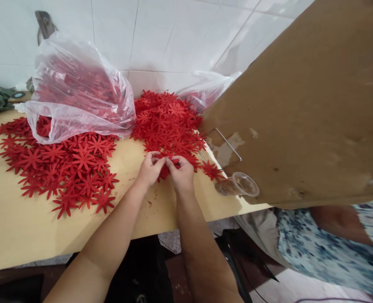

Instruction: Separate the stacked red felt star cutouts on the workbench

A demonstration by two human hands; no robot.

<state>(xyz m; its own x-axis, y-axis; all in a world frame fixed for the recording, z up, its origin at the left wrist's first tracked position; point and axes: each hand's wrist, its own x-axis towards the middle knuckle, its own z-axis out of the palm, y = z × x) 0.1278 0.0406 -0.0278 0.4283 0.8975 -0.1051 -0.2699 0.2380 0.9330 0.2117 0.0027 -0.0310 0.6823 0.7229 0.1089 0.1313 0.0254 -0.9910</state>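
My left hand point(151, 169) and my right hand point(181, 171) meet at the front of a pile of red petal flowers point(170, 122). Thumbs and fingers of both are pinched together on a red flower point(164, 171), which my hands partly cover. Left of my hands spreads a second heap of red flowers point(60, 168), star-shaped with narrow petals. One single flower point(211, 170) lies just right of my right hand.
A clear plastic bag point(85, 92) full of red pieces rests on the left heap. Another bag point(205, 90) sits by the tiled wall. A large cardboard sheet point(306, 105) stands at the right, with a clear plastic cup point(236, 185) near it. Someone in patterned clothing point(325, 252) sits beyond.
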